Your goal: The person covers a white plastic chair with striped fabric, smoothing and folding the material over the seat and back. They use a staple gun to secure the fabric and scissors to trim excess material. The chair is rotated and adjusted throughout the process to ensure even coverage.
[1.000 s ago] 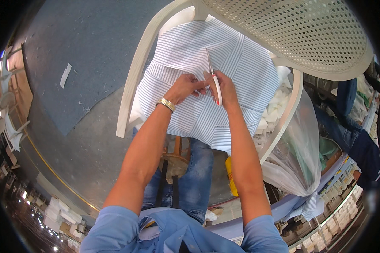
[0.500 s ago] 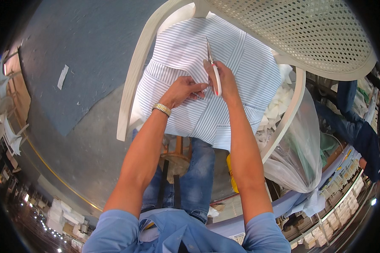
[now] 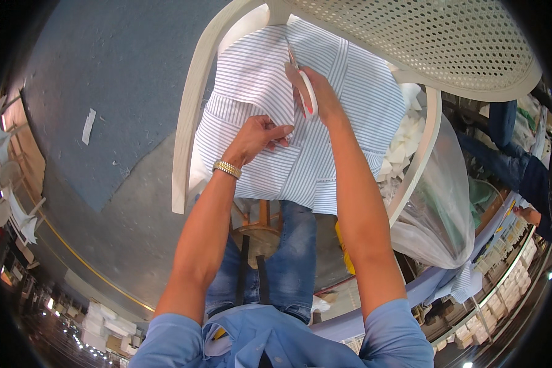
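Fingers (image 3: 281, 131) of the left hand (image 3: 256, 137) are bent, thumb and fingertips drawn near each other over the blue-and-white striped fabric (image 3: 371, 101), though whether cloth is caught between them cannot be told. Those of the right hand (image 3: 322, 97) are closed around a pair of scissors (image 3: 311, 101) with white handles touched with red; the blades point away from the person, toward the chair's perforated back (image 3: 423, 46). Both hands are over the fabric, the left one lower and the right one above it to the right. The fabric lies across the seat of a pale chair (image 3: 187, 116), between its two arms, with seams and bands running in different directions and a loose-looking edge near the left thumb. A gold-coloured wristband (image 3: 227, 168) circles the left wrist. Just beyond the chair's right arm, a clear plastic bag (image 3: 438, 214) stands near white scraps (image 3: 398, 150). On the floor (image 3: 135, 202) at the far left lies a small white strip (image 3: 88, 126).
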`<state>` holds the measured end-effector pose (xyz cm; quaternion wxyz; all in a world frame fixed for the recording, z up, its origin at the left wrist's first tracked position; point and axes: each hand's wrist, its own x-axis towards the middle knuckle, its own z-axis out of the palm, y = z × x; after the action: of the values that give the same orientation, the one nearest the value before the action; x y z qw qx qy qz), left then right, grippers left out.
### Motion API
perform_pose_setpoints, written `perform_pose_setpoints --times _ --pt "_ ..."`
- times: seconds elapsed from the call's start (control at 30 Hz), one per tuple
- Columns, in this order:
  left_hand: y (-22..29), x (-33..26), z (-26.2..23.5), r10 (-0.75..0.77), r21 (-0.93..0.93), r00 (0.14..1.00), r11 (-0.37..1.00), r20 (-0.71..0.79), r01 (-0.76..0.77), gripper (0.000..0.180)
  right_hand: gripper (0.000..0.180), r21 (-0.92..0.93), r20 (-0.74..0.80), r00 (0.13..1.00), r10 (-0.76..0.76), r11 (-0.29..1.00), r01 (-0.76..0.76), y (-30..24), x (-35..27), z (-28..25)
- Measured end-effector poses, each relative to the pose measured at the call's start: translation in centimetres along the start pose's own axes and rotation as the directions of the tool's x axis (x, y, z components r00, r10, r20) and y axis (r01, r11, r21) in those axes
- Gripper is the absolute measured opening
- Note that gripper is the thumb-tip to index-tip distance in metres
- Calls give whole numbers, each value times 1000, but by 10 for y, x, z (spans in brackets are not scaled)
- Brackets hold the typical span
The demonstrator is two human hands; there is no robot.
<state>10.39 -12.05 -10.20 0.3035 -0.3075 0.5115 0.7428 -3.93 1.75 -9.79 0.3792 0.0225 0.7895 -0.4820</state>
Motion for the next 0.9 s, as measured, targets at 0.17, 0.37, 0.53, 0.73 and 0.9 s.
perform_pose_setpoints --times 0.17,0.37,0.53,0.73,0.9 --pt "0 -2 0 12 59 1000 998 -1 -12 26 53 -9 -2 1000 14 1000 -14 -10 7 3" --pt "-5 -12 -8 16 95 999 995 -31 -13 34 53 56 -11 1000 -2 998 3 -10 8 6" --pt "-9 -16 -9 26 -33 999 999 -42 -28 29 71 -27 -129 991 -31 999 28 -10 15 18" --pt "-9 -15 -12 24 -16 1000 1000 -19 -24 28 72 -106 -243 969 -51 994 26 -6 17 34" --pt "-13 -16 -12 39 -4 998 999 -50 -39 29 73 -81 -261 963 -67 996 48 -4 23 32"
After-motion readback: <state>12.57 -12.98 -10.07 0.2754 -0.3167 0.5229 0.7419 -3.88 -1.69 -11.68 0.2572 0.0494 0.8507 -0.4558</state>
